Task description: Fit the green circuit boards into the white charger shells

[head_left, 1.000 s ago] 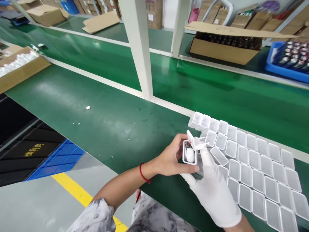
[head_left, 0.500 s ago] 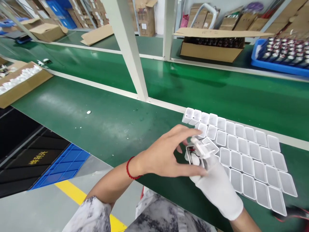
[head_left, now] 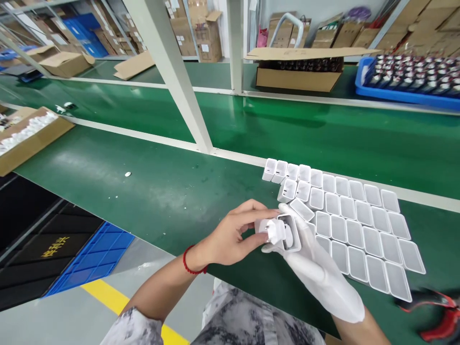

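Observation:
Both hands meet over the near edge of the green bench. My right hand, in a white glove, grips a small white plastic housing with its opening facing left. My bare left hand, a red string on its wrist, pinches a small white plug-like insert at the mouth of that housing. Just right of the hands lie several rows of empty white housings, packed side by side on the bench.
A white frame post rises from the bench behind the hands. An open cardboard box of white parts sits far left, another box and a blue tray at the back. Red-handled pliers lie at the lower right.
The left hand let go of the housing's side and now pinches the white insert at its mouth. The housing has turned so its opening faces left. The view shifted slightly, revealing the pliers.

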A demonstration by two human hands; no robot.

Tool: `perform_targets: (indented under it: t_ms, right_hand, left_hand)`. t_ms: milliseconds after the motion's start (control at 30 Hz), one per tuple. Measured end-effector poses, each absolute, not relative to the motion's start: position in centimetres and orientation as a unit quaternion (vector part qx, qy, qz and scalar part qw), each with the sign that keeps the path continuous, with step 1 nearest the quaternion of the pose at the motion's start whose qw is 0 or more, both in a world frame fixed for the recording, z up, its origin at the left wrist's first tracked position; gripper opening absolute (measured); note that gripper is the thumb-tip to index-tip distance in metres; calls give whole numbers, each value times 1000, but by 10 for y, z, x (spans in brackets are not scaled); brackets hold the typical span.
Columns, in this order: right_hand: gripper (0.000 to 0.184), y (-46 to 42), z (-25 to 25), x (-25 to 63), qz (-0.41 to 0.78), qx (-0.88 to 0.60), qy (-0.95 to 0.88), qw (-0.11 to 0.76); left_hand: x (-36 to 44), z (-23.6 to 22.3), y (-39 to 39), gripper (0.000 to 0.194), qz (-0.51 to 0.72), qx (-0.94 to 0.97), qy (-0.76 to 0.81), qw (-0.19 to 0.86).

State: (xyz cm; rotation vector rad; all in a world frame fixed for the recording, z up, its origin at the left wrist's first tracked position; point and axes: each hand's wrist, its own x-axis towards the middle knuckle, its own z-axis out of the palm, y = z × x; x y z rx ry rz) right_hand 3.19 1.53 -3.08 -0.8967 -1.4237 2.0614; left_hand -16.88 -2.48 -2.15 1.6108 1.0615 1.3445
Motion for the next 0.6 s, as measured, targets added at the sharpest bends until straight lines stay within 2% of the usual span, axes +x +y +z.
perform_targets:
  t_ms: [100,200,400,600]
  right_hand:
    - [62,8,-28,29,730,-381,-509,251]
    - [62,4,-28,27,681,-435,-531,254]
    - [57,3,-30,32,598,-441,-624,242]
    - [49,-1,-35,32,591,-430,-617,290]
  left_hand:
    - [-163,-33,-32,45,543,612,383,428]
    - [-153,-36,-38,49,529,627,391,417]
    - [-135,-40,-41,82,489,676,492,249]
    - [-132,-57,-32,71,499,729,449,132]
